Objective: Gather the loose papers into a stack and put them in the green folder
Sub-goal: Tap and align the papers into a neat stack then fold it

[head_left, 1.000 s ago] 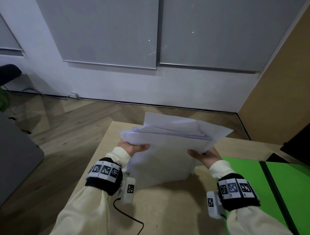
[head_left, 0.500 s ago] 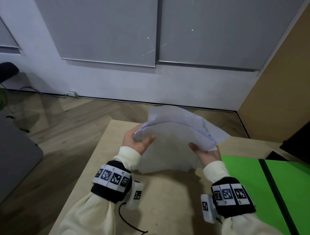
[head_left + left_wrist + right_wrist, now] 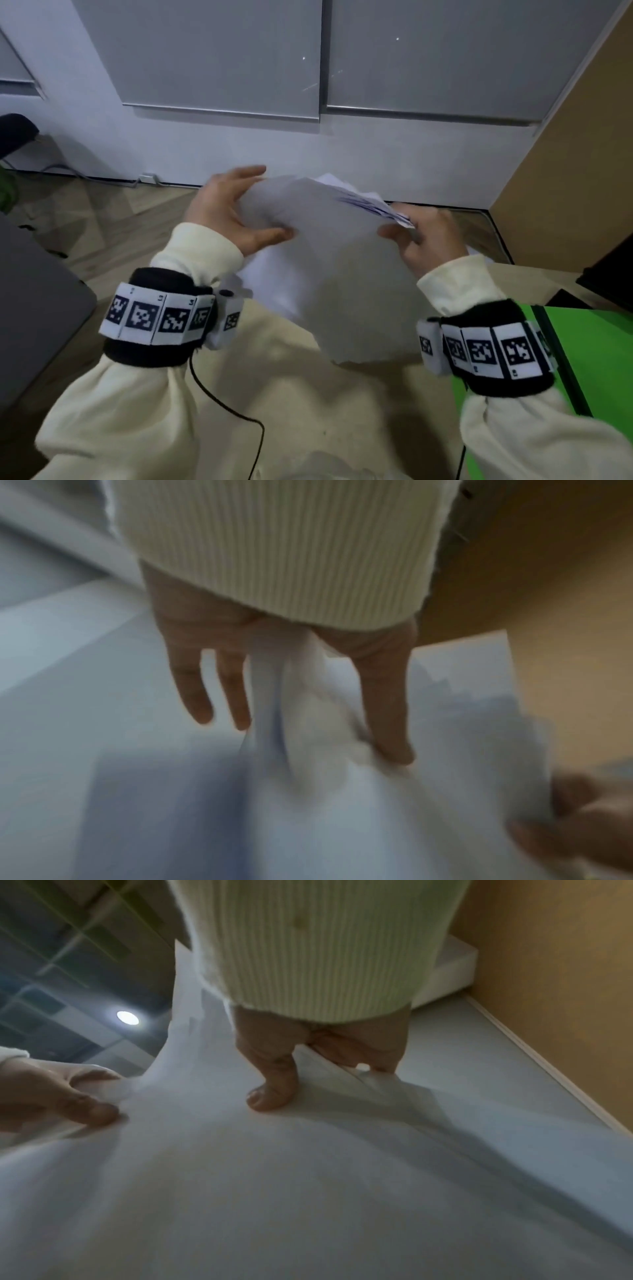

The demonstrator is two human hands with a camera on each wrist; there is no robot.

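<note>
A loose bundle of white papers (image 3: 329, 260) is held upright above the light wooden table (image 3: 274, 394), its sheets uneven at the top edge. My left hand (image 3: 263, 205) grips the bundle's upper left part, thumb on the near face and fingers over the far side. In the left wrist view the papers (image 3: 308, 791) sit between the thumb and fingers of that left hand (image 3: 315, 739). My right hand (image 3: 407, 233) pinches the upper right corner; its thumb presses the sheets (image 3: 308, 1177) in the right wrist view, right hand (image 3: 325, 1083). The green folder (image 3: 599, 359) lies open on the table's right.
A black cable (image 3: 239, 411) runs over the table near my left wrist. A grey surface (image 3: 34, 308) stands left of the table. A brown panel (image 3: 565, 171) and a dark object (image 3: 609, 270) are at the right. Wooden floor and a white wall lie beyond.
Both hands have lifted the papers higher and tipped them upright toward me. The left hand slid up to the bundle's top left; the right hand moved up to the top right corner.
</note>
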